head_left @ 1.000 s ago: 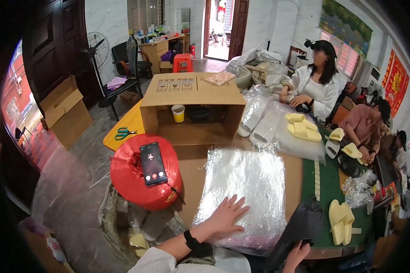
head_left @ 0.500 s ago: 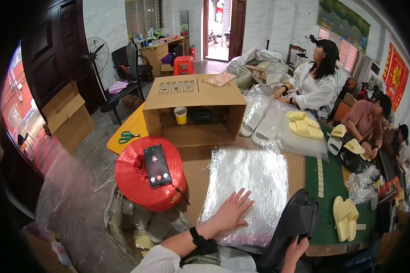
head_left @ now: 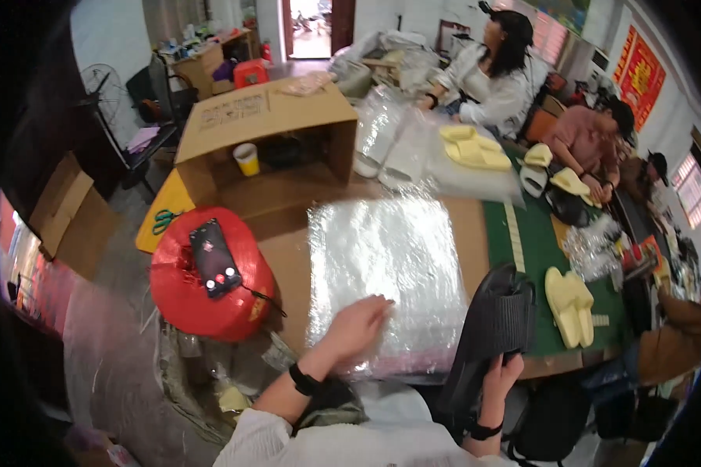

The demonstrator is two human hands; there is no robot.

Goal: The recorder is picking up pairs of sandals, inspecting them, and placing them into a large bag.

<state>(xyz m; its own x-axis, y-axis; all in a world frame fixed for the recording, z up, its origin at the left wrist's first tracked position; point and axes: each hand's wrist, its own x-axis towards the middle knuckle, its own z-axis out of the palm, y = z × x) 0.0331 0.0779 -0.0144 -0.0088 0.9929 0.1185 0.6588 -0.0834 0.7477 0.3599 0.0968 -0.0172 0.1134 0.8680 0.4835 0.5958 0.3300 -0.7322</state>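
Daylight enters through the open doorway point(head_left: 311, 31) at the far wall. Left of it stand a cluttered wooden table point(head_left: 202, 66), a black chair point(head_left: 152, 109) and a pedestal fan point(head_left: 101, 86) on grey floor point(head_left: 125, 257).

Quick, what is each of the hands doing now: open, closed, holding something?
Left hand: open, flat on the clear plastic bag stack.
Right hand: closed, holding the black slipper.

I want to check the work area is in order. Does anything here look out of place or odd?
One thing stands out: a phone lies on top of the big red spool beside the table, its cable hanging over the side. Otherwise the left hand rests flat on the plastic bags, and the right hand holds a black slipper.
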